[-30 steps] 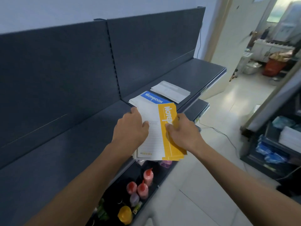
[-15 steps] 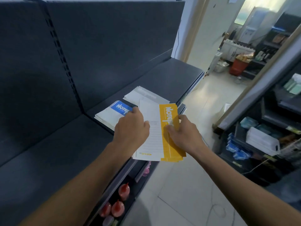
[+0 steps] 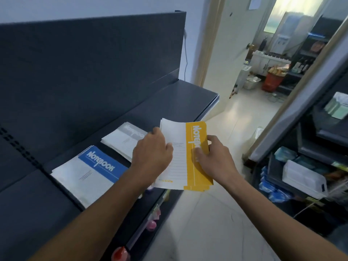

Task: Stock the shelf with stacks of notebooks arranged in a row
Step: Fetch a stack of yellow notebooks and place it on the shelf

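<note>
Notebooks [image 3: 179, 172] are gripped by my left hand [image 3: 152, 157] and right hand [image 3: 214, 159], just by the blue stack [image 3: 90, 174] on the shelf [image 3: 169, 102].

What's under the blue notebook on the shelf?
More notebooks, only their white edges peeking out, lying on the dark shelf. Their covers are hidden, so I can't count them.
</note>
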`<state>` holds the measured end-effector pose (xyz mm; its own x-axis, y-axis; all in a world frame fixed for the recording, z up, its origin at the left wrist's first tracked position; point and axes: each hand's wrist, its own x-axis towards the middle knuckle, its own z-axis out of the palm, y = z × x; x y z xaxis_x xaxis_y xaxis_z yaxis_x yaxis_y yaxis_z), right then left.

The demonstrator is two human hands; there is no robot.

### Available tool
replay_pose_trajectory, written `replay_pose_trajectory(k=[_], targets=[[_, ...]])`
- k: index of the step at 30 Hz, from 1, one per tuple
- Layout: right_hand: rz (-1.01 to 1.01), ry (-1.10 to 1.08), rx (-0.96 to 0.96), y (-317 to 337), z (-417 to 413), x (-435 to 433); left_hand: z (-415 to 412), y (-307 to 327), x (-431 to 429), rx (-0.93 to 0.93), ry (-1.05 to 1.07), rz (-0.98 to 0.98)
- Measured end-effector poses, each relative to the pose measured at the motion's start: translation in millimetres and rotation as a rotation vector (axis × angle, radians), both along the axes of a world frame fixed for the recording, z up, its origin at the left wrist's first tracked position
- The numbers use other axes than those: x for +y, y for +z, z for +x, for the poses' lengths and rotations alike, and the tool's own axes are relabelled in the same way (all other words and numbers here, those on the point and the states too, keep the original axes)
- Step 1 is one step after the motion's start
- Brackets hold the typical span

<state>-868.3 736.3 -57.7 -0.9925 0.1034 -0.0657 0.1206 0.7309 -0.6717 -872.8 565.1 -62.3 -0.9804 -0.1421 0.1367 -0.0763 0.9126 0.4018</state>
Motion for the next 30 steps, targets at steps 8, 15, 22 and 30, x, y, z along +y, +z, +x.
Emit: replay_pose_trajectory(k=[8,15,22,30], targets=[[-0.038,0.066,-0.031,-5,-71,81,-60,2,78,-0.018,0.066,-0.027],[-0.058,0.179,-0.017,-9,-145,97,-119,4,97,-0.031,0.156,-0.038],[0.013,0.272,-0.024,-22,-235,84,-193,-11,91,-0.083,0.265,0.017],[0.123,0.435,-0.035,-32,-317,42,-239,-23,64,-0.091,0.424,0.107]])
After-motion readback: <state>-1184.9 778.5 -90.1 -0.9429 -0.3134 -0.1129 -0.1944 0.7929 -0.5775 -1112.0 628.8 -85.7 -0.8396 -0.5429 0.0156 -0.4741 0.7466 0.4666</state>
